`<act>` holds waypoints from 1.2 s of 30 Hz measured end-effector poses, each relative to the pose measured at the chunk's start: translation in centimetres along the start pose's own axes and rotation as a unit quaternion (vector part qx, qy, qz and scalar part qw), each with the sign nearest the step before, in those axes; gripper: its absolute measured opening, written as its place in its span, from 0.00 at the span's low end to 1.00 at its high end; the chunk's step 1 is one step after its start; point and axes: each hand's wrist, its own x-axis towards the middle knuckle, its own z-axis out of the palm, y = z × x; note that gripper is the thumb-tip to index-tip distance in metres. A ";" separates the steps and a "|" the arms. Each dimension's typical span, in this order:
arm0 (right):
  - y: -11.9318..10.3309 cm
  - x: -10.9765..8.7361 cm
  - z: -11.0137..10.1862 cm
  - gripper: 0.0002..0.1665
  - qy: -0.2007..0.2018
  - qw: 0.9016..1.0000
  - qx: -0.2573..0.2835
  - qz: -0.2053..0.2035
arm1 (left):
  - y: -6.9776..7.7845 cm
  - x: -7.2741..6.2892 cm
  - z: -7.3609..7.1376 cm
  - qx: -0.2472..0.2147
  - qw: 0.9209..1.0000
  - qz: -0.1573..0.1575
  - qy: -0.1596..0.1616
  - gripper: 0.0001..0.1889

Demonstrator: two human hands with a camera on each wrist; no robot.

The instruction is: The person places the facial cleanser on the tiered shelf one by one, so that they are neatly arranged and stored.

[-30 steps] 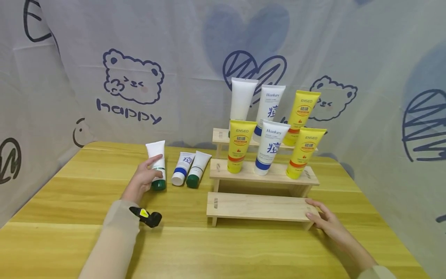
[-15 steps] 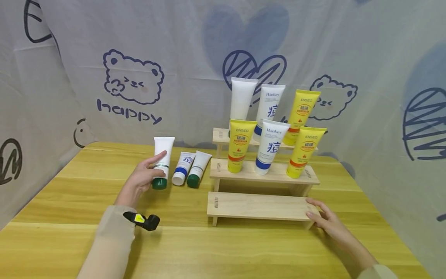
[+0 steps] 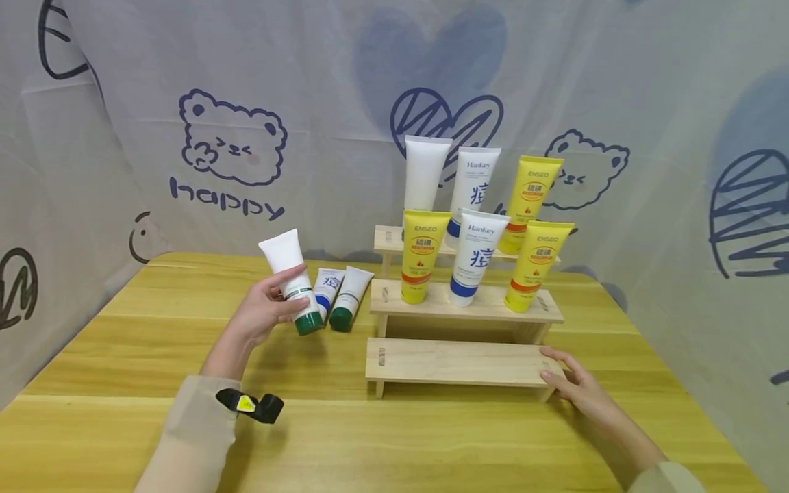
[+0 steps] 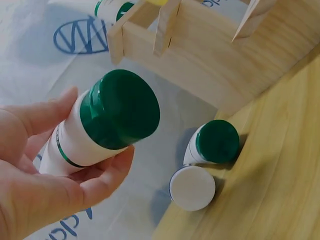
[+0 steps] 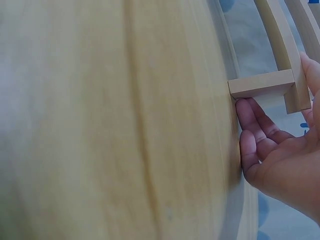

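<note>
In the head view my left hand (image 3: 265,311) holds a white squeeze tube (image 3: 283,255) with a green cap, tilted and raised off the table. The left wrist view shows thumb and fingers round this tube near its green cap (image 4: 125,107). Behind it lie a white tube with a blue band (image 3: 330,279) and another green-capped white tube (image 3: 354,286). My right hand (image 3: 585,394) grips the right end of the lowest step of a wooden display stand (image 3: 456,363). The right wrist view shows fingers (image 5: 257,122) curled beneath that end.
On the middle step stand a yellow tube (image 3: 425,250), a white-and-blue tube (image 3: 481,253) and another yellow tube (image 3: 539,263). The top step bears a white tube (image 3: 427,171), a white-and-blue tube (image 3: 474,179) and a yellow tube (image 3: 535,192). A printed cloth (image 3: 333,171) hangs behind the table (image 3: 345,445).
My left hand has lifted the green-capped tube and moved it right, tilting its cap end rightward, so it now partly covers the blue-banded tube. The right hand has stayed on the stand.
</note>
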 end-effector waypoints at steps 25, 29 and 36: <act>-0.1 0.0 -0.1 0.29 -0.006 1.000 0.003 0.008 | -0.2 -2.0 3.8 -0.012 0.983 0.184 0.004 0.22; 0.0 0.0 -0.1 0.29 -0.005 1.000 0.007 0.005 | 0.3 -2.4 4.8 0.012 0.978 0.210 -0.010 0.21; 0.0 0.0 0.0 0.28 -0.004 1.000 0.007 -0.005 | 0.7 -2.9 6.7 0.013 0.964 0.261 -0.041 0.20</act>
